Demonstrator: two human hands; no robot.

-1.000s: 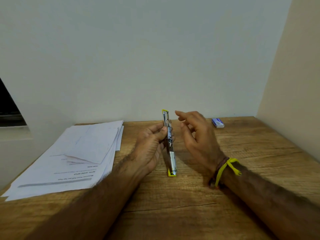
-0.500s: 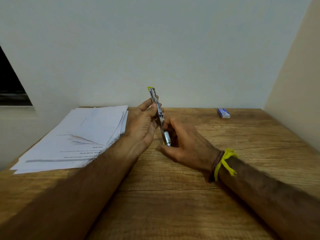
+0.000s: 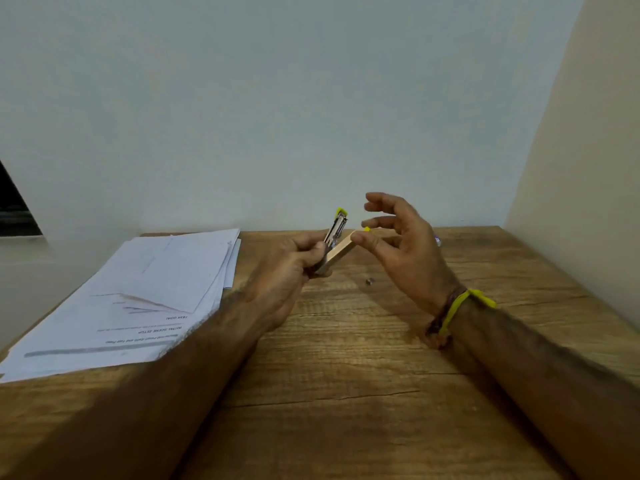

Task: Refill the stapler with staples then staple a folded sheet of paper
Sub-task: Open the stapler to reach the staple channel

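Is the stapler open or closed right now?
Open. The stapler, held by the left hand, splits into two arms spreading apart in a V; the right hand touches one arm's tip.

The wooden worktop (image 3: 346, 393) carries a loose stack of papers (image 3: 138, 289) at far left and a small metal bit (image 3: 370, 280) near the middle.

Two hands: left hand (image 3: 287, 271), right hand (image 3: 401, 247). One stapler (image 3: 334, 242), opened. One stack of papers (image 3: 138, 292), left. One small metal bit (image 3: 370, 280).
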